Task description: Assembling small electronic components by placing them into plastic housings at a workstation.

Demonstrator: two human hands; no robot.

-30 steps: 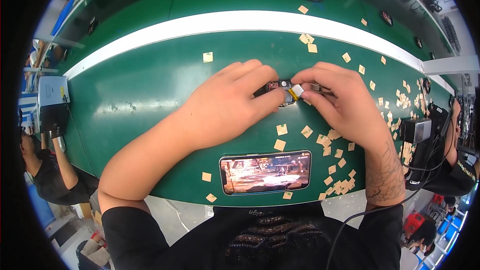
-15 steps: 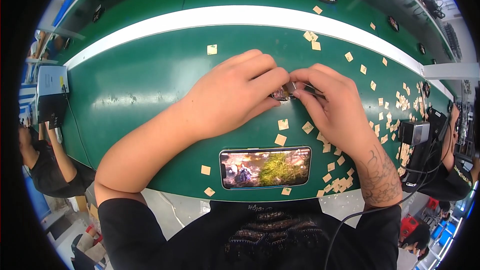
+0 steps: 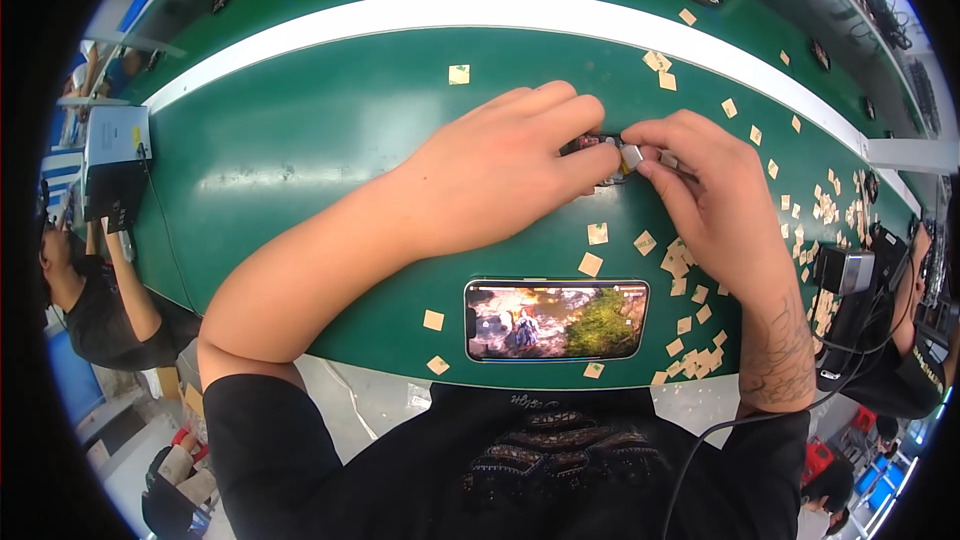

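Note:
My left hand [image 3: 515, 165] is closed around a small dark electronic device [image 3: 585, 143] with a reddish circuit board, held just above the green table. Its fingers cover most of the device. On the device's right side, my right hand [image 3: 712, 175] pinches a small silver-grey square piece [image 3: 631, 157] between thumb and forefinger. A thin metal tool [image 3: 682, 170] lies across the inside of that same hand, mostly hidden by the fingers. Closer to my body a phone [image 3: 557, 321] rests flat, its screen lit with a colourful game-like scene.
Small cream paper squares [image 3: 690, 365] lie scattered on the green table [image 3: 300, 130], thickest at the right. A white ledge [image 3: 500, 8] runs along the back. A grey box [image 3: 117, 140] stands at left, a silver-black device [image 3: 843, 270] at right. Co-workers sit on both sides.
The view has shifted, so the table appears moved right and slightly up. The silver piece now shows more plainly between my right fingertips. Both hands stay at the device.

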